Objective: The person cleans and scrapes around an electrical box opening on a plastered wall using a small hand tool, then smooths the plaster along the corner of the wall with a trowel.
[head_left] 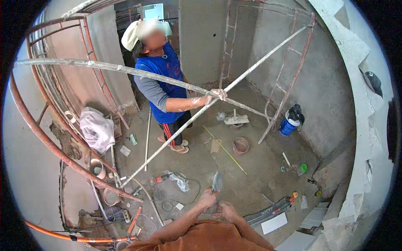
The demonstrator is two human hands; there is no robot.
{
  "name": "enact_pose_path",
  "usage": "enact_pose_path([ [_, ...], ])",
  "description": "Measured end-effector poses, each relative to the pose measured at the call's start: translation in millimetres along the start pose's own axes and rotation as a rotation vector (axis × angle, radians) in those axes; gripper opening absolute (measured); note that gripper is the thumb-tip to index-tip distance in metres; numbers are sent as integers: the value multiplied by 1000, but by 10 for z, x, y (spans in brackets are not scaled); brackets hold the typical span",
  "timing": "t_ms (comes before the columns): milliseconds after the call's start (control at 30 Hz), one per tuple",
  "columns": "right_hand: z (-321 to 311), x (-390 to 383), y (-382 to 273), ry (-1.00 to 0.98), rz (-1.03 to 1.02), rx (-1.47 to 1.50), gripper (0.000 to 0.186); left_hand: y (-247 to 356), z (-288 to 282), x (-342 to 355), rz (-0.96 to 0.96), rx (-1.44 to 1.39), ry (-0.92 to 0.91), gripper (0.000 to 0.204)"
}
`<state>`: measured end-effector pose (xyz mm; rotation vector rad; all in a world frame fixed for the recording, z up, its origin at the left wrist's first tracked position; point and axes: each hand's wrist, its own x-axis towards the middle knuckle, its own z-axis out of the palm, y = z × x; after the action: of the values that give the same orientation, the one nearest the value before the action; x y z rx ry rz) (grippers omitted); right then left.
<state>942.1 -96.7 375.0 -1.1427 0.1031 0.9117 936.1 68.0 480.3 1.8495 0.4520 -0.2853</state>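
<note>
My left hand (pixel 207 198) is closed on a grey flat-bladed metal tool (pixel 217 183), its blade pointing forward, away from my body. Just below it and to the right, my right hand (pixel 224 211) has curled fingers beside the tool's lower part; what they hold is hard to make out. On the floor around my hands lie a clear plastic bag (pixel 181 183), a power tool with a cord (pixel 155 180), a long dark cutting tool (pixel 270 211) and a white board (pixel 274 223).
A co-worker (pixel 157 90) in a blue top grips crossed scaffold bars (pixel 176 150). Red scaffold frames (pixel 39 129) flank the left wall. Buckets (pixel 240 145), a yellow strip (pixel 226 150), a blue cooler (pixel 289 125) and a white sack (pixel 96 129) occupy the floor. A broken wall edge (pixel 356 54) rises at right.
</note>
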Motion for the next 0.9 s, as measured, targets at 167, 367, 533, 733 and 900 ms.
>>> enact_pose_path([
  [167, 229, -150, -201, 74, 89, 9, 19, -38, -80, -1, -26, -58, 17, 50],
  [367, 302, -144, -303, 65, 161, -252, 25, -248, 21, 34, -90, -182, 37, 48],
  [533, -111, 247, 74, 34, 22, -540, 24, -430, 135, 251, -11, -70, 44, 45],
  [733, 346, -99, -268, 67, -1, -263, 23, -158, -128, 81, -141, -182, -53, 55],
  [900, 407, -178, -319, 71, -28, -313, 21, 23, -187, -88, -137, -2, -18, 54],
])
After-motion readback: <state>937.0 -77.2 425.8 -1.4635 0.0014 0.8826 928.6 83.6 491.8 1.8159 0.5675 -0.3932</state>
